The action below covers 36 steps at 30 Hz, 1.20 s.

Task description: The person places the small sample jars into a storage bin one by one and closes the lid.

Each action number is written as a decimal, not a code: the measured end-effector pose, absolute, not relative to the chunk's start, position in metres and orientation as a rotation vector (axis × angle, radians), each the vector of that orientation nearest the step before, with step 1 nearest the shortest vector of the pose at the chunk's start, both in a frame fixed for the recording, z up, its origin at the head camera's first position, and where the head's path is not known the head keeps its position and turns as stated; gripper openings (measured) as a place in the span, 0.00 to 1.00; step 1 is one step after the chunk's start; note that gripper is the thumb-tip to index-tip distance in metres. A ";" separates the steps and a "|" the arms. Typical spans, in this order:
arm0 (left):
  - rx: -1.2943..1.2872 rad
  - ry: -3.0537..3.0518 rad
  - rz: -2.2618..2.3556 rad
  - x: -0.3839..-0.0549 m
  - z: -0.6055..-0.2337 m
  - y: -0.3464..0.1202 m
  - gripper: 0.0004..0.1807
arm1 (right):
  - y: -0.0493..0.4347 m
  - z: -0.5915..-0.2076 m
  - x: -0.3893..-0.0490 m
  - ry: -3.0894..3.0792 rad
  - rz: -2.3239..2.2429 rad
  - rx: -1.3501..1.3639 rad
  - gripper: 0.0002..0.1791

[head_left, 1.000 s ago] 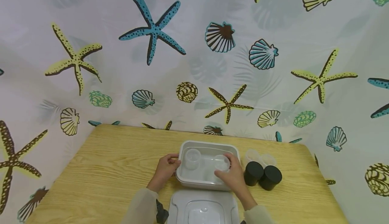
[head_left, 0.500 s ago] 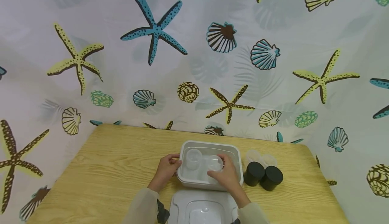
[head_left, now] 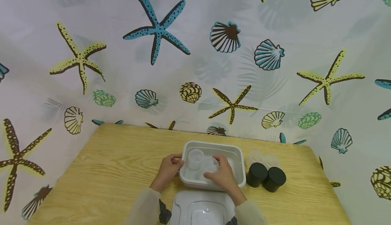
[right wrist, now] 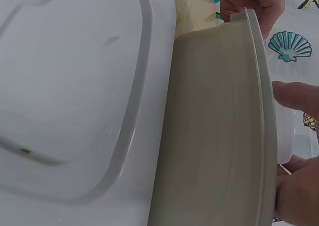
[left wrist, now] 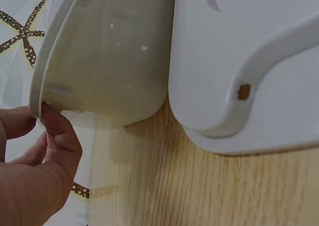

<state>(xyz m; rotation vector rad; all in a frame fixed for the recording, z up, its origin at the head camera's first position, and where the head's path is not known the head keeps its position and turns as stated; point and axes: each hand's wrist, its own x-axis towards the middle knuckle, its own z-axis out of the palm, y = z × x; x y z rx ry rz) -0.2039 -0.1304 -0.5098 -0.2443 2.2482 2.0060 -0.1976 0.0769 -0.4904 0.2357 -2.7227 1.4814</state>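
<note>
A light grey plastic box [head_left: 195, 184] stands uncovered on the table. My left hand [head_left: 167, 171] pinches its left rim between thumb and fingers, plainly seen in the left wrist view. Inside the box, my right hand [head_left: 225, 175] grips a clear plastic cup [head_left: 211, 164] by its sides, thumb nearest me. A second clear cup [head_left: 196, 158] stands in the box just left of the held one. In the right wrist view the box's wall [right wrist: 214, 121] hides most of the held cup, and only part of its clear side [right wrist: 285, 136] shows past the rim.
A white lid [head_left: 186, 203] lies flat in front of the box. To the box's right stand two black-lidded jars [head_left: 257, 174], with two clear cups [head_left: 256, 156] behind them. A curtain [head_left: 171, 109] printed with starfish and shells hangs behind the wooden table [head_left: 128, 150].
My right hand has carried its cup leftward inside the box, close up to the other cup. The left hand keeps its hold on the rim.
</note>
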 end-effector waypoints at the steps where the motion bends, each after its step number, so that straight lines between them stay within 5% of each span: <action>1: -0.236 2.247 2.011 -0.204 -0.510 -0.131 0.19 | 0.076 -0.490 -0.198 -2.731 1.477 0.251 0.36; 36: -0.324 2.267 1.972 -0.205 -0.508 -0.128 0.17 | 0.057 -0.490 -0.212 -2.958 1.433 0.454 0.35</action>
